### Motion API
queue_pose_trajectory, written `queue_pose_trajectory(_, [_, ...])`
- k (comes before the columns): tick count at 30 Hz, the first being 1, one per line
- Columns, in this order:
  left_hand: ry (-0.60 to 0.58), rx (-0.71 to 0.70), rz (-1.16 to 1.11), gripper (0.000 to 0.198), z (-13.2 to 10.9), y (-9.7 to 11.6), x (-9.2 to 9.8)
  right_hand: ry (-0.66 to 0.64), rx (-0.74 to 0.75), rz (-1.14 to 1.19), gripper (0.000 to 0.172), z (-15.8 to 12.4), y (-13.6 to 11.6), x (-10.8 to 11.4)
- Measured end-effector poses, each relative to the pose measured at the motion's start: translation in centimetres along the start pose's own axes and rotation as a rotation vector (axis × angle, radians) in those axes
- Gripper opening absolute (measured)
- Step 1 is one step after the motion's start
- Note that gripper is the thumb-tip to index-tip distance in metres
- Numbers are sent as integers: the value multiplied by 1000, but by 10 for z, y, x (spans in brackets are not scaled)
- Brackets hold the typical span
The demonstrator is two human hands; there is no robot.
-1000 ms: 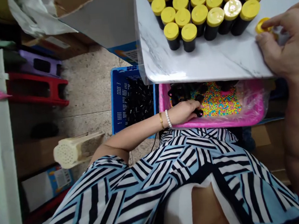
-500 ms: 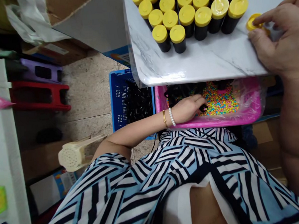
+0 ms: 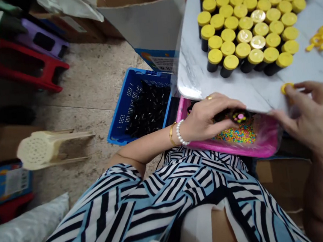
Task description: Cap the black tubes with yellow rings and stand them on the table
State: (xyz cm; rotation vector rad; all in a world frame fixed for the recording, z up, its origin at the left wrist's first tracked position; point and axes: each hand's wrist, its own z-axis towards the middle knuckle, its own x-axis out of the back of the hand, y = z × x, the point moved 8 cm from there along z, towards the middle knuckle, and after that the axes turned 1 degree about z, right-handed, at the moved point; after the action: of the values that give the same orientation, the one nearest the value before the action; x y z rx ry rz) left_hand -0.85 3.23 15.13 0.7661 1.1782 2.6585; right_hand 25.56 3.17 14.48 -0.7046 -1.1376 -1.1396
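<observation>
My left hand (image 3: 206,119) is wrapped round a small black tube (image 3: 238,116), its open mouth facing right and showing colourful beads inside. The hand is over a pink tray (image 3: 266,150) that holds many small multicoloured beads (image 3: 237,134). At the table's front edge my right hand (image 3: 313,113) pinches a yellow cap (image 3: 287,88) between finger and thumb. Several black tubes with yellow caps (image 3: 230,63) stand upright in close rows on the white marbled table (image 3: 194,73).
Loose yellow plastic pieces (image 3: 322,39) lie at the table's right. A blue crate (image 3: 118,119) of black tubes sits on the floor beside the tray. An open carton (image 3: 153,27), a cream stool (image 3: 36,150) and a red stool (image 3: 44,71) are on the left.
My left hand has come up from the beads with the black tube, now showing beads in its mouth. My right hand has drawn the yellow cap to the table's edge. The view has shifted.
</observation>
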Motion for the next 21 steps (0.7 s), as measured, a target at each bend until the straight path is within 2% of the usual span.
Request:
queue_pose_trajectory(2, [62,13,182,27,11,-4,6,5,54,16,89,-12,-15,7])
queue_pose_trajectory(3, [67,23,257,27,16,-8,5,13,69,18,85,-15,-21,9])
queue_pose_trajectory(8, [39,60,439,31,24,-28,-12,103,63,112,33,-12,-39,22])
queue_pose_trajectory(11, [64,45,455,33,23,-28,-13,30,-35,322,17,-8,-41,31])
queue_pose_trajectory(13, [63,44,459,32,22,-27,-13,-82,-101,494,19,-12,-47,28])
queue_pose_trajectory(15, [50,51,465,32,22,-27,-13,-267,-75,586,27,-20,-66,12])
queue_pose_trajectory(17, [47,55,475,33,22,-27,-13,-477,21,510,31,-32,-89,-19])
queue_pose_trajectory(19, [55,61,486,34,22,-28,-14,-628,98,385,27,-43,-106,-57])
queue_pose_trajectory(21, [51,72,488,35,22,-29,-16,-704,145,383,18,-48,-117,-92])
